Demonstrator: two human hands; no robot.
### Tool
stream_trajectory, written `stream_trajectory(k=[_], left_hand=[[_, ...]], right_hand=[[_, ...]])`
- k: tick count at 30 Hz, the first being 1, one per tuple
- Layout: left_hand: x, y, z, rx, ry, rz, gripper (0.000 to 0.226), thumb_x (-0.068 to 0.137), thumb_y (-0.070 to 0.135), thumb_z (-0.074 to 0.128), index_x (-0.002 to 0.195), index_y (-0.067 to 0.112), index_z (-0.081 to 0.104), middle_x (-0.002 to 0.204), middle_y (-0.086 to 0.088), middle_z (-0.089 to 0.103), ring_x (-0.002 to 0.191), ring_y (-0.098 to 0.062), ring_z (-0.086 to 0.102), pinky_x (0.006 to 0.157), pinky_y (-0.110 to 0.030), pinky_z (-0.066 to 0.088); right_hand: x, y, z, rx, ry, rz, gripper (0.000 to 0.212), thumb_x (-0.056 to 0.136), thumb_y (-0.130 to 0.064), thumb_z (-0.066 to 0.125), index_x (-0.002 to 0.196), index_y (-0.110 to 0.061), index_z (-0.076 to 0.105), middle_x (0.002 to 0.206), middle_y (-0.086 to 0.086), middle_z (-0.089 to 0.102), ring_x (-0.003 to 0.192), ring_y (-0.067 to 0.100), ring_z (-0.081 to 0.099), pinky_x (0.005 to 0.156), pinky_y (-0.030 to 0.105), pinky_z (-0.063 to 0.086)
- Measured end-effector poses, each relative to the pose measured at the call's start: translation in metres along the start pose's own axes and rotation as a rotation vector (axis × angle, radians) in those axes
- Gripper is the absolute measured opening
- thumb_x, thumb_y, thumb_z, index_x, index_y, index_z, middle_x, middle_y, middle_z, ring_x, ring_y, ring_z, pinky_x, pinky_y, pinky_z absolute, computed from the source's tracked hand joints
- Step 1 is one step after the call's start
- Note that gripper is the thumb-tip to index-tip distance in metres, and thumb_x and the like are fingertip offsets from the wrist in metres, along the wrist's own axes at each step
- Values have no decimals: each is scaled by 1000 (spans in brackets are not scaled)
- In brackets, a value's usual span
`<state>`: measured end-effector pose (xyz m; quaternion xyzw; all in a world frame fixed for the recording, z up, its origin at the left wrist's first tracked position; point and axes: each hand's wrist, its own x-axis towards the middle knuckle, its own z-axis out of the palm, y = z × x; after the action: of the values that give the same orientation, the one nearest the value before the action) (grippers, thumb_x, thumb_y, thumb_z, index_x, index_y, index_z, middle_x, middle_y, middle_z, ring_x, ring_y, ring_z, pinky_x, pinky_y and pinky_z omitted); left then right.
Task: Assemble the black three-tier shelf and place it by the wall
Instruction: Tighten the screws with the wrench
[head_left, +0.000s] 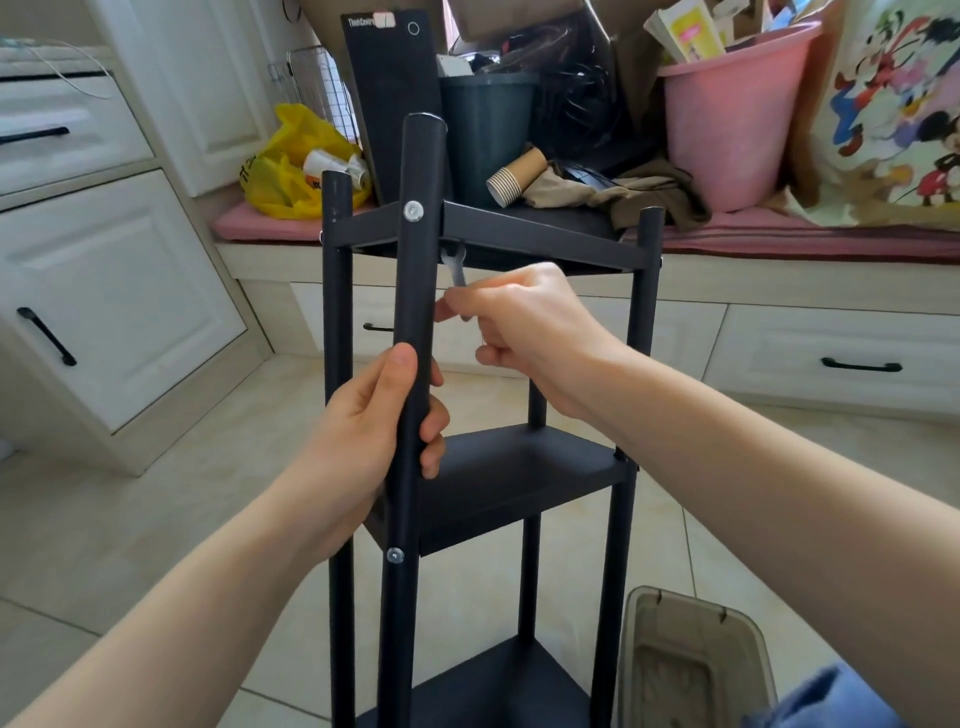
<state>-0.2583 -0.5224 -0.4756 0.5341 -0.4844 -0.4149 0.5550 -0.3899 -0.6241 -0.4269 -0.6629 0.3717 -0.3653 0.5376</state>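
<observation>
Standing upright on the tiled floor (156, 519), the black three-tier shelf (519, 478) looks stiff, light and smooth-painted, best held by a post, as the left grip (384, 421) clamps the front post (415, 260) while the right grip (524, 332) pinches a small wrench (457, 270) under the top tier (519, 228).

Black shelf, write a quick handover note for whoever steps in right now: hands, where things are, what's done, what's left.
Left hand grips the near post.
Right hand pinches a small wrench set under the top tier at its corner.
Done: the shelf stands upright on the tiled floor, all three tiers on their posts.
Left: probably finish tightening this corner, then move it by the wall.
</observation>
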Motion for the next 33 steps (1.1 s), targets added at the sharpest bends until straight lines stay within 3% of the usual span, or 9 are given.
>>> stream_trajectory(k=[9, 14, 19, 23, 26, 29, 33], left_hand=[[1, 2, -14, 21, -50, -31, 44, 89, 65, 40, 90, 26, 61, 69, -2, 54, 58, -19, 53, 58, -25, 50], [-2, 2, -14, 12, -67, -24, 46, 89, 63, 40, 94, 21, 57, 68, -1, 52, 57, -19, 51, 58, -25, 50], [-3, 2, -17, 8, -65, -32, 48, 89, 63, 39, 98, 18, 55, 68, -2, 50, 57, -18, 49, 57, -25, 49], [-1, 2, -18, -6, -81, -41, 47, 89, 64, 40, 97, 20, 56, 68, -1, 50, 57, -17, 49, 57, -24, 49], [0, 1, -19, -4, -85, -42, 46, 89, 65, 41, 95, 22, 58, 68, -1, 49, 57, -17, 49, 57, -24, 49], [-1, 1, -20, -9, -91, -44, 47, 94, 69, 42, 92, 25, 60, 69, -1, 49, 58, -17, 49, 58, -25, 50], [-1, 0, -20, -20, -104, -41, 44, 87, 68, 44, 88, 28, 62, 68, -1, 50, 57, -16, 49, 58, -26, 50]], right_hand=[[6, 3, 11, 27, -45, 0, 17, 93, -14, 61, 86, -11, 76, 62, -3, 48, 57, 9, 47, 54, 23, 39], [10, 0, 17, -26, -62, -58, 22, 95, -13, 59, 78, -15, 74, 43, -22, 48, 54, 1, 45, 53, 20, 37], [12, 2, 20, -52, 1, -168, 22, 95, -16, 59, 79, -16, 74, 39, -26, 46, 51, 2, 47, 61, 24, 41], [14, 1, 19, -53, 3, -219, 23, 95, -14, 59, 77, -16, 73, 41, -27, 47, 47, -9, 50, 51, 8, 39], [15, 1, 21, -60, 9, -248, 28, 95, -12, 59, 71, -19, 70, 40, -26, 47, 47, -9, 49, 49, 7, 39], [16, 2, 23, -83, 28, -276, 34, 95, -14, 59, 63, -23, 66, 39, -21, 44, 44, -1, 46, 52, 14, 39], [17, 3, 24, -93, 60, -300, 56, 96, -14, 61, 43, -33, 56, 37, -17, 41, 39, 3, 40, 48, 13, 33]])
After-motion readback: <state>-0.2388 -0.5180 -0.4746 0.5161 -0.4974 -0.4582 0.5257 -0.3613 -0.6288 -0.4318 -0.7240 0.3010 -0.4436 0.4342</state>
